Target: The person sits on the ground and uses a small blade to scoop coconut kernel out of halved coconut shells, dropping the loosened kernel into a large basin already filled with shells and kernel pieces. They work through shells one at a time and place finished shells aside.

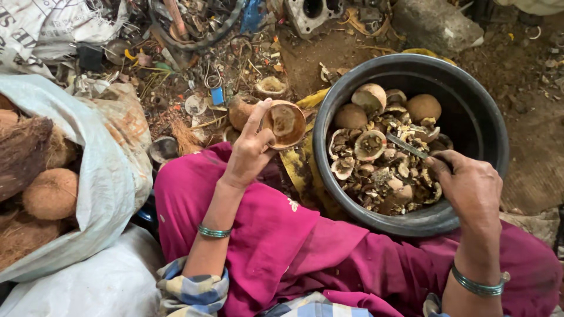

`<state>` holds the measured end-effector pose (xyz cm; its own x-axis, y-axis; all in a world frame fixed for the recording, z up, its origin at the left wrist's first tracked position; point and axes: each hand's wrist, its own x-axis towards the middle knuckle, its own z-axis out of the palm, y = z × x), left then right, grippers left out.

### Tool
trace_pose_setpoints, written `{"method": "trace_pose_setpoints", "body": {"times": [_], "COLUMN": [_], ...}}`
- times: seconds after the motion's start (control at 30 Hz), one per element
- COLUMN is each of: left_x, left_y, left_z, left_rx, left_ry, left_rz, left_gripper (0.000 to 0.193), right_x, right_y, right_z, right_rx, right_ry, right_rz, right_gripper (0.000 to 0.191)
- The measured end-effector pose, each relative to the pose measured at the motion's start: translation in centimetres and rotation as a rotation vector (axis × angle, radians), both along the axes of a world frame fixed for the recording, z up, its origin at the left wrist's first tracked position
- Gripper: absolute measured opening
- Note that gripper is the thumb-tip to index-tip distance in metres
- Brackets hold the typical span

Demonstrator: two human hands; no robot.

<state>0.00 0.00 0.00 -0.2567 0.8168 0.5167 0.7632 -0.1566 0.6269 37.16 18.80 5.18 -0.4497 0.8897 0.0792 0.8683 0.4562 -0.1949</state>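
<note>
Coconut half-shell (284, 123), hollow side up, pinched between thumb and fingers of the left hand (249, 154) above the lap, at nine o'clock from the black tub (352, 76). Right hand (470, 188) is closed round a thin metal blade (406, 145), its tip over the shell pieces (376, 164) heaped in the tub. Sack of whole coconuts (53, 194) lies at the far left. Risk, as judged: the light fingertip hold may let the shell slip; the blade sits close to bare fingers.
</note>
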Motion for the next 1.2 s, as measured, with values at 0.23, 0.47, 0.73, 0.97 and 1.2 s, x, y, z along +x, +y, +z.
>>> {"method": "trace_pose_setpoints", "body": {"times": [0.23, 0.47, 0.73, 0.97, 1.2], "left_x": [0.1, 0.7, 4.4, 5.5, 11.2], "left_y": [0.1, 0.2, 1.4, 6.2, 12.1], "left_z": [-2.8, -3.2, 3.1, 9.3, 6.5], "left_rx": [-0.008, 0.126, 0.127, -0.111, 0.126], "left_ry": [0.050, -0.216, -0.471, -0.308, -1.455], "left_rz": [0.007, -0.050, -0.372, -0.783, -0.434], "left_gripper": [0.052, 0.095, 0.107, 0.118, 0.109], "right_x": [-0.5, -1.6, -5.2, -6.3, -6.2], "right_y": [-0.6, -0.7, -3.5, -4.6, -2.8], "right_z": [-1.5, -2.7, -5.8, -1.8, -2.0], "right_rx": [-0.016, -0.139, -0.915, -0.940, -0.726], "right_ry": [0.055, 0.265, 1.015, 1.140, 1.618], "right_rz": [-0.036, -0.163, -0.060, 0.083, -0.227], "right_gripper": [0.029, 0.038, 0.036, 0.046, 0.021]}}
